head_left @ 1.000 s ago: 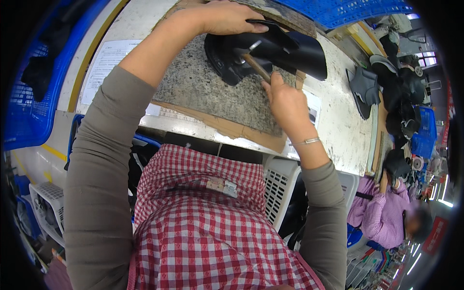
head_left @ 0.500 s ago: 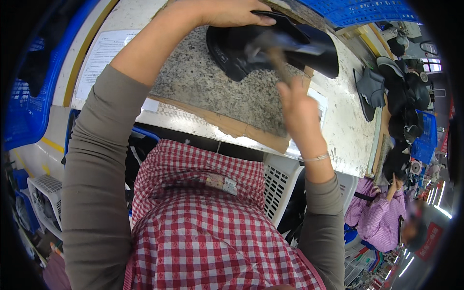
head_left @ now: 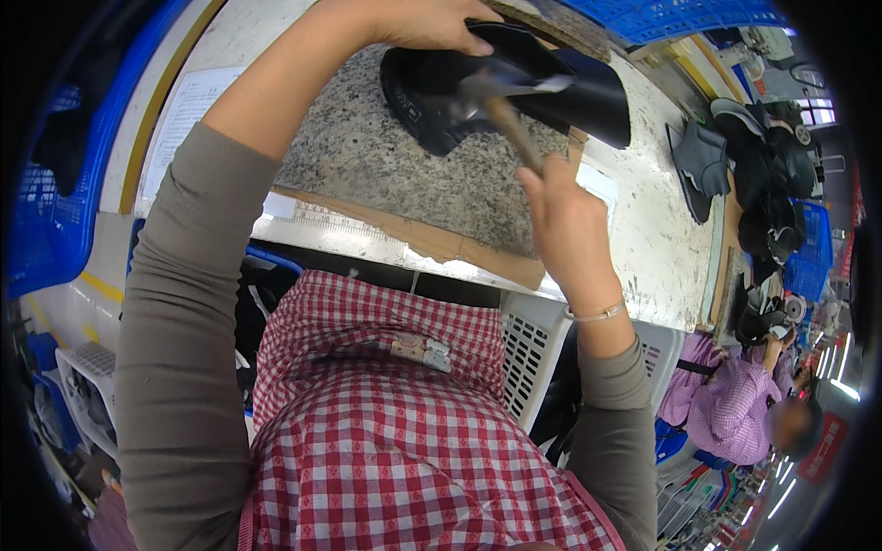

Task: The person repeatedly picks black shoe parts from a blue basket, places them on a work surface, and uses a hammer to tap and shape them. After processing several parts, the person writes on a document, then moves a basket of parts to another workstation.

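A black leather shoe upper (head_left: 593,99) lies on a speckled granite slab (head_left: 344,138) at the far side of the bench. My left hand (head_left: 432,22) grips its far edge, thumb on top and the other fingers mostly hidden behind the leather. In my right hand (head_left: 568,219) is a hammer (head_left: 514,135), its wooden handle in my closed fingers. The metal hammer head is over the middle of the upper, slightly blurred; whether it touches the leather I cannot tell.
Brown cardboard (head_left: 413,241) edges the slab's near side. More black uppers (head_left: 701,165) lie on the right. Blue baskets (head_left: 55,220) stand at left and far back; a white crate (head_left: 533,349) is below the bench. A person in a pink checked top (head_left: 730,404) works at right.
The upper and my left hand have shifted slightly left. The hammer remains over the leather, its handle now less blurred. At the right, the other person has moved a little.
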`<state>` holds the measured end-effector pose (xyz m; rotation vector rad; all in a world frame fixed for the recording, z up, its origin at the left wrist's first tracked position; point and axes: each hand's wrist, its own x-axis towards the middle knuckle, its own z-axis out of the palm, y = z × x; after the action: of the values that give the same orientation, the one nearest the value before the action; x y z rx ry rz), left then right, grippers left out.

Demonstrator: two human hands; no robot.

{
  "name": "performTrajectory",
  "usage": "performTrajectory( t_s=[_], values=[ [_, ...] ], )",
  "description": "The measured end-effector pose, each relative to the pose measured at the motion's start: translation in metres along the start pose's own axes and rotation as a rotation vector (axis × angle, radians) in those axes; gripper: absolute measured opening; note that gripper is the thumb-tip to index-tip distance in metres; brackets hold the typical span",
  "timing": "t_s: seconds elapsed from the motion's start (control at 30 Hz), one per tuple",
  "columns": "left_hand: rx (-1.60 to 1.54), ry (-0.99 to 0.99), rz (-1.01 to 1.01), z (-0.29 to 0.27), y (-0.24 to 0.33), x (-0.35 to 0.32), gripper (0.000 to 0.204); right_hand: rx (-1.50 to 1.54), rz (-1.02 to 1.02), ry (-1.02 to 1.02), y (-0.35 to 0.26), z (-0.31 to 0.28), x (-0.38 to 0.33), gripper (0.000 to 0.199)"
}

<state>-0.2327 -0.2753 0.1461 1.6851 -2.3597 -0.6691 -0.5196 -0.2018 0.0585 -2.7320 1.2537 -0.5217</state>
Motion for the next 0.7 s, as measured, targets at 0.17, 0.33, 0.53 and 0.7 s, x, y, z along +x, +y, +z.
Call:
performTrajectory(
  t_s=[0.17, 0.33, 0.53, 0.7],
  values=[
    [-0.013, 0.086, 0.128, 0.007, -0.003, 0.001, 0.059, -0.049, 0.003, -0.062, 0.001, -0.003, -0.007, 0.027],
    [0.048, 0.065, 0.011, 0.014, -0.007, 0.006, 0.058, 0.074, 0.111, 0.083, 0.000, -0.007, -0.004, 0.028],
    [0.088, 0.129, 0.043, 0.016, -0.011, 0.007, 0.058, -0.100, -0.042, -0.085, 0.003, -0.006, -0.003, 0.028],
    [0.046, 0.096, 0.032, 0.017, -0.008, 0.002, 0.059, -0.084, -0.016, -0.028, 0.000, -0.002, -0.006, 0.027]
  ],
)
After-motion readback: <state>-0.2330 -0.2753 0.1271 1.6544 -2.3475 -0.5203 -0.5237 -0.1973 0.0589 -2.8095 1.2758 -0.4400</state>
